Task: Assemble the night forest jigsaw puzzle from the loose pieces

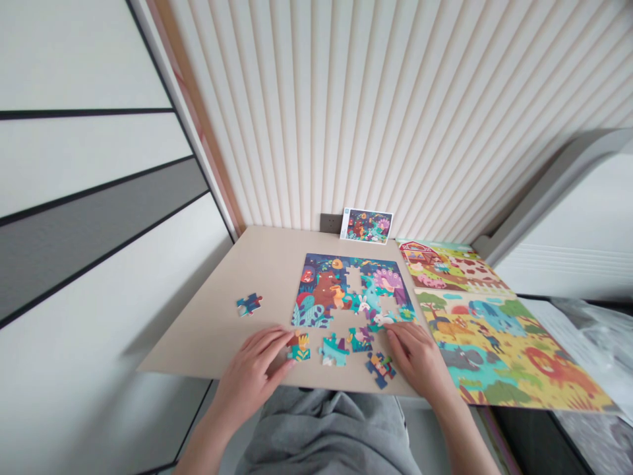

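A partly assembled jigsaw puzzle (326, 287) with forest animals lies on the table, with gaps in its middle, right side and lower edge. My left hand (254, 363) has its thumb and index finger at the left edge of a puzzle piece (301, 348) with a yellow plant. My right hand (418, 353) lies with fingers stretched over the puzzle's lower right corner, beside the white rabbit; its fingertips partly hide that edge. Between my hands are a loose teal piece (334, 350), a green and purple piece (361, 340) and a multicoloured piece (380, 368).
A dark blue piece (249, 304) lies alone on the left of the table (212, 330). A picture card (366, 225) leans on the ribbed wall by a socket (330, 223). To the right are a farm puzzle (450, 267) and a safari puzzle (509, 349).
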